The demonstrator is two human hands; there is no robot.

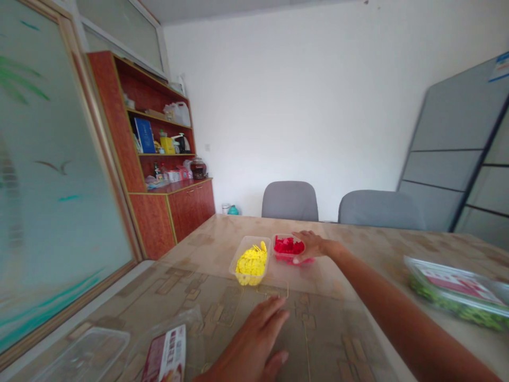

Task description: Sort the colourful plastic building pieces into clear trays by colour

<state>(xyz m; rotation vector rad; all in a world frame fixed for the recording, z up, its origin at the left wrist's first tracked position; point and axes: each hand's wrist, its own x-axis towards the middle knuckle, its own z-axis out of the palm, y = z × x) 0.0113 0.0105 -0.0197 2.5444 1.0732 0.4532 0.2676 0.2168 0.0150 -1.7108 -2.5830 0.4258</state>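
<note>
My right hand (pixel 312 246) reaches far across the table and grips the right end of a small clear plastic container of red pieces (pixel 288 245), its thumb on the near side and fingers over the far rim. Close to it on the left stands a larger clear container (pixel 234 265) heaped with flat yellow pieces (pixel 252 263). My left hand (pixel 260 335) hovers low over or rests on the table nearer to me, fingers stretched out, thumb apart, with nothing in it. I cannot tell whether it touches the tabletop.
An empty-looking clear lid or tray (pixel 89 353) and a labelled plastic package (pixel 166 354) lie front left. A clear box with green contents (pixel 457 294) sits at the right on the patterned table (pixel 214 233). Two grey chairs (pixel 289 200) stand behind; a wooden cabinet (pixel 191 204) is back left.
</note>
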